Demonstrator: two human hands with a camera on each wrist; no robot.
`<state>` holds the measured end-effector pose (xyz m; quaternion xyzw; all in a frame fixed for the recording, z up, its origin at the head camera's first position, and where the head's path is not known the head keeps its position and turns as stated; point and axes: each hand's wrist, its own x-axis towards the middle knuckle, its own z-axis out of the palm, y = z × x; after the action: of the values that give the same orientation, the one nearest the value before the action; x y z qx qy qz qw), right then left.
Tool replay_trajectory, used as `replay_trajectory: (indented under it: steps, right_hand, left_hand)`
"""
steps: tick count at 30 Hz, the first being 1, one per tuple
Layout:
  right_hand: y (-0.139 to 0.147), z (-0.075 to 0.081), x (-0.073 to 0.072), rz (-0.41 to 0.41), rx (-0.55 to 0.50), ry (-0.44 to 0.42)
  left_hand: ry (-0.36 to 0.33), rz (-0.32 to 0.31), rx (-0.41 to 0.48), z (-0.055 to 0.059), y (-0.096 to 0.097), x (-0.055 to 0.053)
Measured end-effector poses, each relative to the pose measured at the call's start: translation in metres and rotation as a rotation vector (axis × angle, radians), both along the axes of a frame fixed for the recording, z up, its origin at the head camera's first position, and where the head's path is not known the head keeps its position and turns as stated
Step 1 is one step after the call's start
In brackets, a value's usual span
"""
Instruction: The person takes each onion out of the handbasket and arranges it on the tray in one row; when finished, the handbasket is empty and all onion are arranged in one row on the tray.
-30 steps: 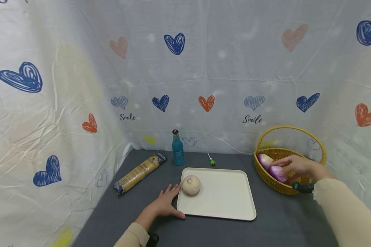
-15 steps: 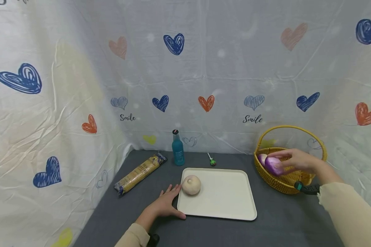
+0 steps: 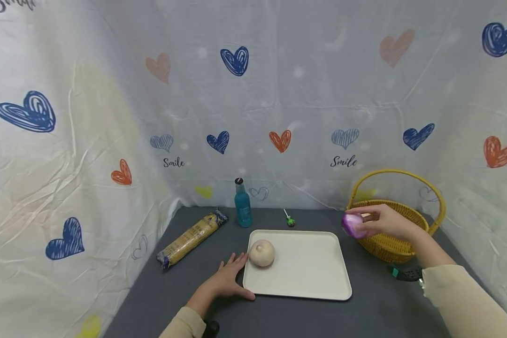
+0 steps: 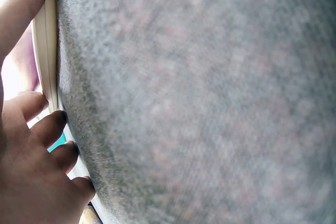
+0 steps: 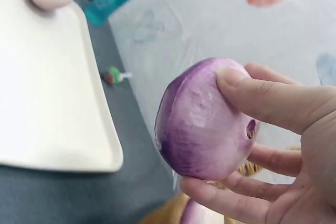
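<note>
A: Where do we locate the onion (image 3: 352, 225) relative to the right grip (image 3: 388, 223)?

B: We find it at the fingertips, on the grip's left. The grip is clamped on it: in the right wrist view, the thumb presses one side and the fingers support the other.

A: Its long axis?

B: It is nearly round, so we assign none; we note a small pit turned toward the palm.

A: Which relation matters most for the coming move?

B: We judge it to be onion to tray (image 3: 304, 267). The onion appears lifted, between the basket (image 3: 386, 251) and the tray, just right of the tray's far right corner. The right grip is the nearer; the left grip (image 3: 228, 279) rests against the tray's left rim, fingers spread apart and clamped on nothing.

A: What else do we label?

B: A pale bulb (image 3: 262, 253) sits on the tray's left part. Beyond the far rim, a lollipop (image 3: 290, 221) lies on the counter (image 3: 312, 319); the bottle (image 3: 243, 209) stands upright farther left, with the pack (image 3: 192, 237) lying aslant beside it.

A: And what is in the way?

B: The basket's handle arches behind the right grip, away from the tray. Toward the tray, we judge only its low rim intervenes.
</note>
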<state>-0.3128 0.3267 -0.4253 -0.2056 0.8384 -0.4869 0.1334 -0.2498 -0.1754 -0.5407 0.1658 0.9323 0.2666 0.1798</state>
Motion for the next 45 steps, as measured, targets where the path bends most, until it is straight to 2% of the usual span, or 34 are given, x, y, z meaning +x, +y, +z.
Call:
replay_trajectory:
  steps: [6,9,15,21,26,34,45]
  right_hand:
    - [-0.022,0.003,0.004,-0.008,0.035,0.043]
    - [-0.029,0.002,0.005,0.019,0.042,0.056]
    - [-0.042,-0.007,0.005,0.094,0.005,0.066]
    - [-0.058,-0.017,0.006,0.103,0.01,0.111]
    - [-0.072,-0.027,0.008,0.107,-0.023,0.078]
    - [-0.087,-0.043,0.008,0.172,-0.094,0.059]
    - [-0.117,-0.061,0.01,0.13,-0.105,0.036]
  left_hand:
    - [0.001,0.005,0.001,0.001,0.001,0.0]
    - [0.001,0.004,0.005,0.002,0.002,0.0]
    - [-0.008,0.008,0.012,0.002,0.001,0.002]
    - [-0.012,0.007,0.017,0.003,0.0,0.001]
    - [-0.009,0.006,0.015,0.001,0.0,0.0]
    - [0.001,0.013,-0.007,0.001,0.002,0.001]
    - [0.009,0.004,0.002,0.0,0.001,0.0]
